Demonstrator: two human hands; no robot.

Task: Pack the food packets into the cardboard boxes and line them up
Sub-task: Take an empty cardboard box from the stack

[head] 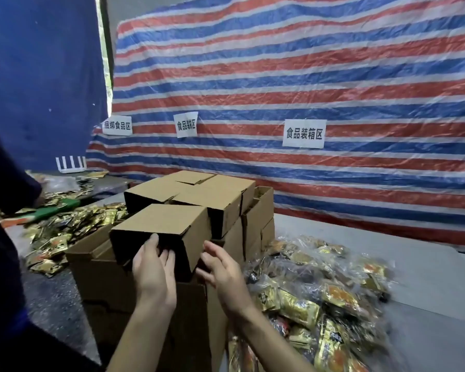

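Left hand [152, 267] grips the small cardboard box [161, 226] at its open front: thumb up against the front rim, fingers curled into the dark opening. Cannot tell what the fingers touch inside. Right hand [220, 269] spread and loose, fingers nearly straight, palm turned toward the box's lower right corner; touching it or just beside it, cannot tell which, and it holds nothing. The box lies on its side, mouth toward the camera, on top of a stack of larger cartons [134, 280]. More small boxes [193, 194] sit packed close just behind it on the same stack, some with flaps open. Food packets [320, 296], gold, orange and black wrappers, many bundled in clear plastic, lie heaped on the grey table [387, 248] right of the stack, touching its base. A second heap of packets [65, 226] lies left of the stack. A second person's dark blue sleeve [6, 189] reaches over that left heap. Behind everything hangs a red, white and blue striped tarp [306, 76] with three paper signs [304, 133] stuck to it.
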